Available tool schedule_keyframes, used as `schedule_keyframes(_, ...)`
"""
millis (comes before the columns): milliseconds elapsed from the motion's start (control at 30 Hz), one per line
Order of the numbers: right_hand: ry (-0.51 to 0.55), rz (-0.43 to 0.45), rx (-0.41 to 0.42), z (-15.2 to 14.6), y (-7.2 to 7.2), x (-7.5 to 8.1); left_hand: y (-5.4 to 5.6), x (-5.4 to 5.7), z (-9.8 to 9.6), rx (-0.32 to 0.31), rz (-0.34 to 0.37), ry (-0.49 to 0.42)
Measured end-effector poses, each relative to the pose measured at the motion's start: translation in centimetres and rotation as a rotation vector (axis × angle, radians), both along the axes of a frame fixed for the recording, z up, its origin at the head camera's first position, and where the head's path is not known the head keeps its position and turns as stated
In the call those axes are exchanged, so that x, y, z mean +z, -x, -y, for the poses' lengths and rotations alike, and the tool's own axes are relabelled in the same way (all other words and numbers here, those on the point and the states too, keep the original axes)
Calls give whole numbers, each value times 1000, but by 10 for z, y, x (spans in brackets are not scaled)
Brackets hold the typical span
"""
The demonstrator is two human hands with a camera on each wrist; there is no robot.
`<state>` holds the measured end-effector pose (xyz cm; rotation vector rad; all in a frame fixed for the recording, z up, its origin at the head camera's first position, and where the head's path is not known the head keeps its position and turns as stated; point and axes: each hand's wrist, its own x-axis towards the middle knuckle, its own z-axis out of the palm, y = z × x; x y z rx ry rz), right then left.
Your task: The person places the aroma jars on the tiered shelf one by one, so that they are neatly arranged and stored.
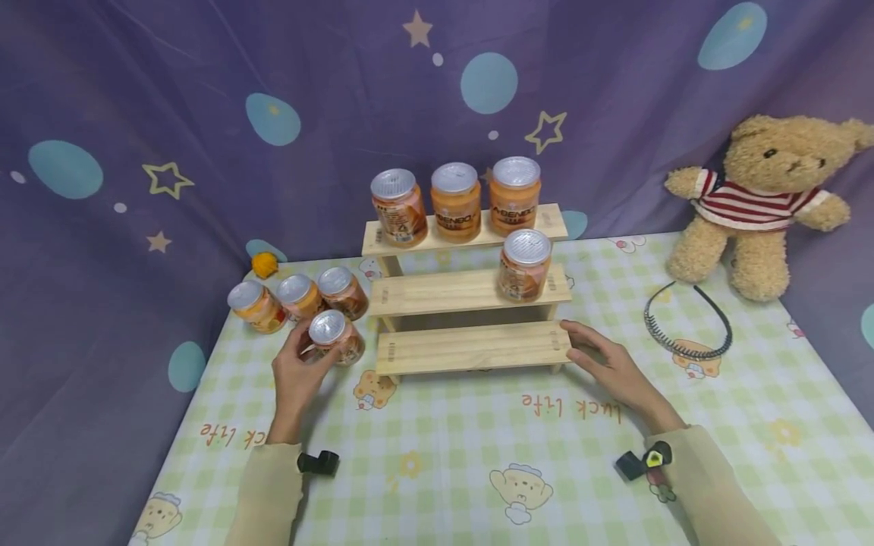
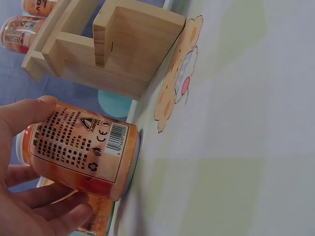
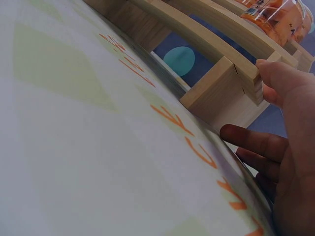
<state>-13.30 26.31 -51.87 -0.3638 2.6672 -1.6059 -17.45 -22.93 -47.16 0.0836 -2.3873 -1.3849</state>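
Note:
My left hand (image 1: 300, 371) grips an orange jar (image 2: 88, 147) with a silvery lid, thumb on one side and fingers on the other. The jar's base is right at the tablecloth, just left of a three-tier wooden shelf (image 1: 471, 349). At the shelf's right end, my right hand (image 1: 608, 368) holds the bottom step between thumb and index finger, its other fingers loose in the right wrist view. Similar jars (image 1: 456, 203) stand in a row of three on the top step. A single jar (image 1: 524, 267) is at the right of the middle step.
Three more jars (image 1: 299, 297) stand left of the shelf, with a small yellow object (image 1: 264, 265) behind them. A teddy bear (image 1: 765, 197) in a striped shirt sits at the back right. Before it lies a dark headband (image 1: 725, 334). A purple curtain (image 1: 328, 45) hangs behind the table.

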Motion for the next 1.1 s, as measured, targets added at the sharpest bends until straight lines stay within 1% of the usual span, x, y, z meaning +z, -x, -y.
schedule_keyframes(133,4,1,-1,0,0,0,2,0,-1,-19,-1,-65)
schedule_keyframes(233,1,4,-2,0,0,0,3,1,-2,-19,20,-98)
schedule_keyframes(400,-4,6,-7,0,-1,1,4,3,-3,-5,57,-142)
schedule_keyframes(600,-2,6,-5,1,-1,2,4,3,-3,34,70,-188)
schedule_keyframes(767,-3,4,0,0,-2,2,4,4,-3,49,72,-212)
schedule_keyframes(867,-2,3,0,0,-1,1,4,6,-3,56,69,-211)
schedule_keyframes(1100,-11,-1,-1,0,-1,1,0,15,-1,57,57,-268)
